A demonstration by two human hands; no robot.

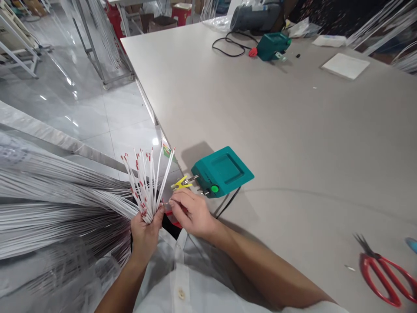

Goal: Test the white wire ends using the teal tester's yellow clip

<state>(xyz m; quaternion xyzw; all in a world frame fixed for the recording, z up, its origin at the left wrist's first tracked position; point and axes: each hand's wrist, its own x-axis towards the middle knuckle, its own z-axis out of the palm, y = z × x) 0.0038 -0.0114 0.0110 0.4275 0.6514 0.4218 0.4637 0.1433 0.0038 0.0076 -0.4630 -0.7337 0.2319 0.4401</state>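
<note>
My left hand (145,237) is closed around a bundle of white wires (148,191) with red tips, which fan upward and outward. Close beside its thumb, my right hand (192,213) has thumb and forefinger pinched together. A tiny, thin end shows between the two hands, too small to make out. Just beyond my right hand sits a teal box (224,171) with a green button, at the table's edge. A yellow-handled clip (181,182) is attached to the front of this box, near my right fingertips but apart from them.
Long bunches of white wires (65,195) hang at my left, along a wrapped rail. On the table (309,152) lie red-handled scissors (379,269) at right. Farther back are a second teal device (273,45), a black cable (233,53) and a white pad (345,66).
</note>
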